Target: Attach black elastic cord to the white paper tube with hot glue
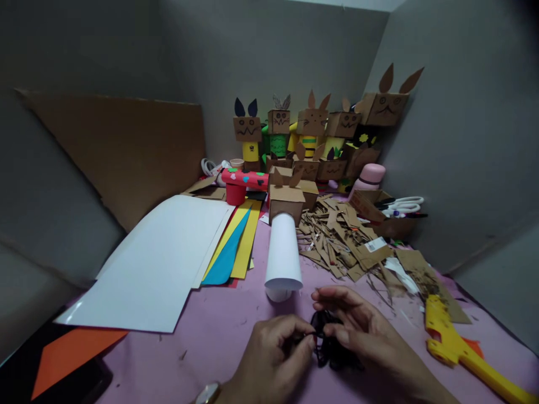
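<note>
My left hand [281,350] pinches one end of a loose bundle of black string [322,331] between thumb and forefinger. The right hand [364,328] has its thumb against the same bundle, with its upper fingers curved over it. Part of the bundle hangs below the right palm, dark and blurred, so its exact material is hard to make out. Just beyond the hands is a white paper tube [284,255] lying on the table, its far end against a cardboard box head [287,202] with two pointed ears.
White sheets [155,264] lie left, beside yellow and blue paper strips [236,247]. Cardboard scraps [332,230] are heaped right of the tube. A yellow glue gun [446,336] rests at right. Several cardboard animal figures [312,120] stand along the back wall. An orange sheet [76,353] lies front left.
</note>
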The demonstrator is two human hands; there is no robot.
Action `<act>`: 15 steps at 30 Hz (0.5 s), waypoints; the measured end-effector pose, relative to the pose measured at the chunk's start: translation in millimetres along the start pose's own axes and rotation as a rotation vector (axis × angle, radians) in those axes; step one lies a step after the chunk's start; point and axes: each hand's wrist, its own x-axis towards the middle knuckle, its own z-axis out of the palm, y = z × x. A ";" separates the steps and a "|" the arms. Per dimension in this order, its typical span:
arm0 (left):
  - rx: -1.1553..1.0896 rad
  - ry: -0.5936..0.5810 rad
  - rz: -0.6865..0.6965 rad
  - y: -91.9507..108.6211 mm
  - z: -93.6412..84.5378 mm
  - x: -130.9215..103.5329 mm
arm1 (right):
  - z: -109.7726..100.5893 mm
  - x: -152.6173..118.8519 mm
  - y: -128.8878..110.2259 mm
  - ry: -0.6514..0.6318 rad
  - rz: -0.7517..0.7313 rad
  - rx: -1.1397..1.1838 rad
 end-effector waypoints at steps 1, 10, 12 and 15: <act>-0.039 -0.012 -0.031 0.9 0.2 0.5 | -0.2 -0.2 1.2 -0.015 -0.009 -0.057; -0.573 -0.066 -0.331 3.7 2.6 5.0 | 9.9 -1.7 -0.3 -0.080 -0.130 -0.413; -0.614 -0.070 -0.381 1.6 4.0 4.9 | 10.3 -1.8 -0.9 -0.064 -0.141 -0.431; -0.617 -0.089 -0.391 -2.5 6.9 3.4 | 10.4 -2.2 -1.2 -0.053 -0.172 -0.456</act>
